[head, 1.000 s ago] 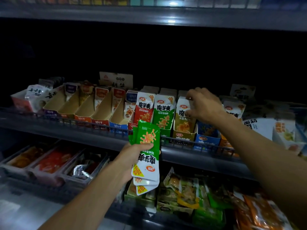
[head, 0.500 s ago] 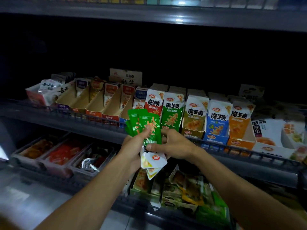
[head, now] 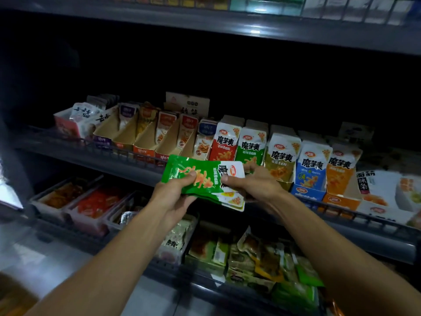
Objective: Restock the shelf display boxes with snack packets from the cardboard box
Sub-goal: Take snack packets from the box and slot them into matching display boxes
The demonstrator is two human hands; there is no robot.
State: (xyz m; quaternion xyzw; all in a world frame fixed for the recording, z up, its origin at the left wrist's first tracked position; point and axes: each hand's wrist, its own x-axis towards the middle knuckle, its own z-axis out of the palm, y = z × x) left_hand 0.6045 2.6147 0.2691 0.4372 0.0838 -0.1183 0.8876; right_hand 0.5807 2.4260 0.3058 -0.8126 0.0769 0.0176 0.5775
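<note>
Packets (head: 200, 179): green-and-white stack, held level in front of the middle shelf (head: 127, 166), between both hands, just below the display boxes.
Left hand (head: 174, 193): grips the stack's green end, thumb on top, fingers curled beneath.
Right hand (head: 255, 184): pinches the white end, thumb pressed on the top packet; fingers below are hidden.
Display boxes (head: 306, 191): row on the middle shelf; red, green, olive, blue and orange ones to the right stand full.
Brown boxes (head: 145, 142): left of the full row, mostly bare inside, a few packets at the back.
Lower shelf (head: 250, 256): trays and loose packets, detail blurred.
</note>
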